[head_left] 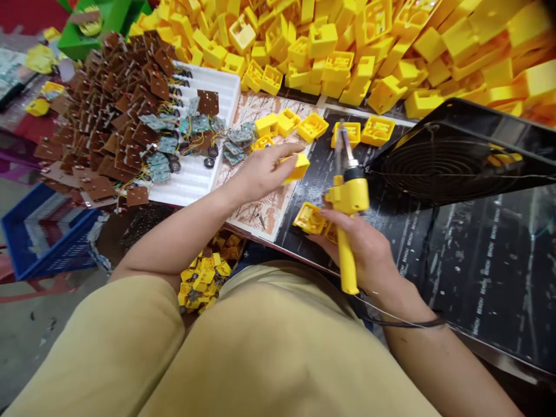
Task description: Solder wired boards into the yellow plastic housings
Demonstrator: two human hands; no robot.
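My right hand is wrapped round a yellow soldering gun, its metal tip pointing away from me. Beneath that hand's fingers lies an open yellow plastic housing, with part of another showing beside it; whether the fingers grip them I cannot tell. My left hand reaches across the pale patterned board, its fingers closed on a small yellow housing. Beyond the hands, several yellow housings stand in a loose row, two of them near the gun's tip.
A heap of brown circuit boards with wires and small green boards covers much of a white tray. Yellow housings are piled high at the back. A black fan stands at right. Below left is a blue basket.
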